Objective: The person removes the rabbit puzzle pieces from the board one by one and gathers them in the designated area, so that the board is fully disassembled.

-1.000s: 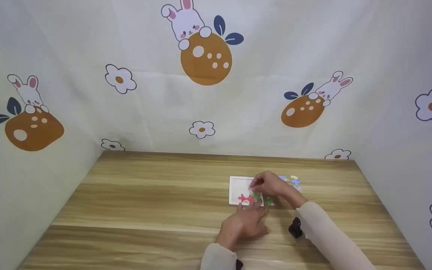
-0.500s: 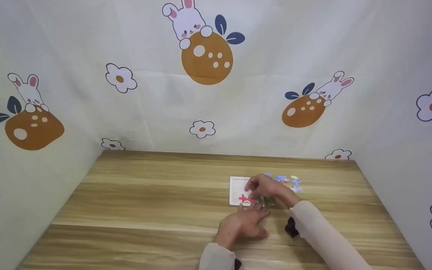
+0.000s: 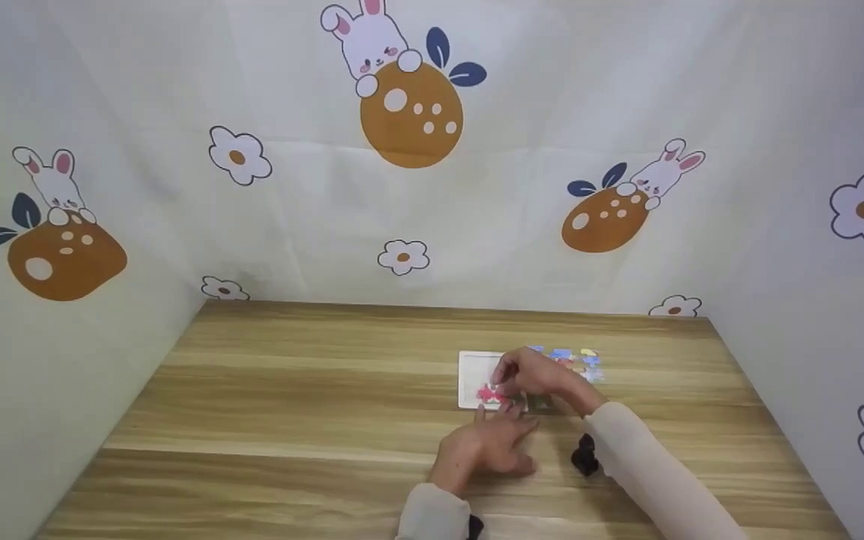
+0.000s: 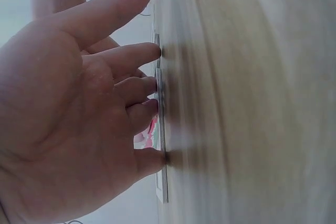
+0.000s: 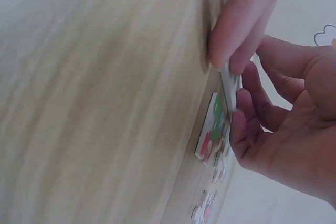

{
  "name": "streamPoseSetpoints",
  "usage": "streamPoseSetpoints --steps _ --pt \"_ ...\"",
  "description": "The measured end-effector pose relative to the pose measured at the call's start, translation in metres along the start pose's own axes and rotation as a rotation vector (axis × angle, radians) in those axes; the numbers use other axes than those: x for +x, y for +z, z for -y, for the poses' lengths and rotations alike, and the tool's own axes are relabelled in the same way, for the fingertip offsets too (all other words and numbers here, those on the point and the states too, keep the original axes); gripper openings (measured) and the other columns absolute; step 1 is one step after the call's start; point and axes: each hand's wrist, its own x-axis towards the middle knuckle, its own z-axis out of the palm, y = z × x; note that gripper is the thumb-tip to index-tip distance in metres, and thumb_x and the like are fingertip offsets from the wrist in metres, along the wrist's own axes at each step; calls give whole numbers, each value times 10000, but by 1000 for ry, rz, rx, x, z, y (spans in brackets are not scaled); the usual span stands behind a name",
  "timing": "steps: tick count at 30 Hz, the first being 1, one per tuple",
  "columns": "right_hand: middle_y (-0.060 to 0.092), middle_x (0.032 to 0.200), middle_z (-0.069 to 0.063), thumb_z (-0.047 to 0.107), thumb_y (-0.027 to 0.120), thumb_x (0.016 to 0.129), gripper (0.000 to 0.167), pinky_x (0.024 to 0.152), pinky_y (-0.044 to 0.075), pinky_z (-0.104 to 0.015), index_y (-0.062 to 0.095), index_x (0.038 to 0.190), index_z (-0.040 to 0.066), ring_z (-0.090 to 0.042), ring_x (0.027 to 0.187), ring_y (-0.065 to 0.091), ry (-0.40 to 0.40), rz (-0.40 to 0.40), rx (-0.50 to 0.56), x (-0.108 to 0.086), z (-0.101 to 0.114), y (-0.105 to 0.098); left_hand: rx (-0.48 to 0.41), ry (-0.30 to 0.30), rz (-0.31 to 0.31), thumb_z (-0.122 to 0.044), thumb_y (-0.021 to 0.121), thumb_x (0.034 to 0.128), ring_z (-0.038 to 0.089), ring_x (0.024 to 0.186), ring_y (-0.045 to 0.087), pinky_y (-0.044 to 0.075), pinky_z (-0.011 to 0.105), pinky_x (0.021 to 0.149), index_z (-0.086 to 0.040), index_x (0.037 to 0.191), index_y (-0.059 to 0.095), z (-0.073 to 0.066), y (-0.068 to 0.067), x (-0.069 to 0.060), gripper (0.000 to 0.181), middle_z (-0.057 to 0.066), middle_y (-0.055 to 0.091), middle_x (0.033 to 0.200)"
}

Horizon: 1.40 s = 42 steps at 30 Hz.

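Observation:
A white puzzle tray (image 3: 469,375) lies on the wooden table, with red puzzle pieces (image 3: 487,394) along its near side. My left hand (image 3: 486,444) has its fingers spread, and the fingertips touch the tray's near edge. In the left wrist view, the palm (image 4: 68,114) faces the camera and holds nothing. My right hand (image 3: 533,371) bends over the tray, thumb and forefinger drawn together low above the red pieces. They seem to pinch a small puzzle piece, mostly hidden by the fingers. The right wrist view shows the other fingers (image 5: 247,135) curled near the tray edge.
Several loose puzzle pieces (image 3: 589,364) in blue, yellow and white lie right of the tray, partly behind the right hand. A green and red piece (image 5: 212,129) lies beside the tray. Patterned cloth walls (image 3: 312,210) enclose the wooden table (image 3: 289,390).
My right hand has shifted slightly left and down, over the red pieces in the tray. My left hand has stayed at the near edge.

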Motion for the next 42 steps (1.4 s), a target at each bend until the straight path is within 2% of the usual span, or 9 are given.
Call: streamPoseSetpoints --steps 6,9,13,20,28,34,42 --pt "688 869 -116 -38 677 896 41 662 488 -237 681 936 -37 -120 756 576 -29 -48 64 -4 0 -9 16 -9 13 -429 643 922 221 1576 148 121 564 1266 -244 1537 418 0 0 1 681 22 216 1686" --pt "694 915 -125 -44 648 909 64 712 513 -234 685 962 -38 -117 803 603 -32 -87 67 -11 -2 -18 19 -15 14 -430 642 925 225 1576 150 124 565 1266 -244 1536 419 0 0 2 676 21 204 1690" --pt "704 965 -133 -6 654 927 69 763 533 -212 687 981 -32 -112 863 638 -26 -136 58 -22 -7 -32 18 -21 9 -422 648 923 223 1575 157 123 553 1269 -241 1531 427 0 0 2 672 21 200 1691" --pt "699 956 -130 65 688 929 116 747 561 -260 689 988 -34 -113 840 616 -22 -201 78 -47 -18 -51 9 -33 12 -439 650 922 212 1578 144 103 537 1275 -249 1534 416 1 -1 2 683 4 186 1694" --pt "713 934 -163 45 691 918 104 742 530 -217 692 956 -52 -114 829 613 -16 -255 41 -71 -38 -49 12 -13 2 -410 658 927 236 1576 157 113 565 1268 -214 1528 432 0 -1 -1 671 32 205 1689" --pt "695 922 -112 15 690 908 60 736 504 -229 698 941 -35 -151 831 587 53 -244 40 -80 -50 -48 15 -20 -1 -401 658 924 230 1574 163 107 552 1271 -215 1526 436 -1 -2 -2 668 28 207 1689" --pt "716 869 -99 -24 712 873 61 704 485 -236 711 922 -60 -125 773 577 147 -236 50 -82 -62 -42 22 -25 -3 -413 664 922 234 1575 157 108 555 1270 -219 1528 431 -1 0 0 677 27 205 1689"
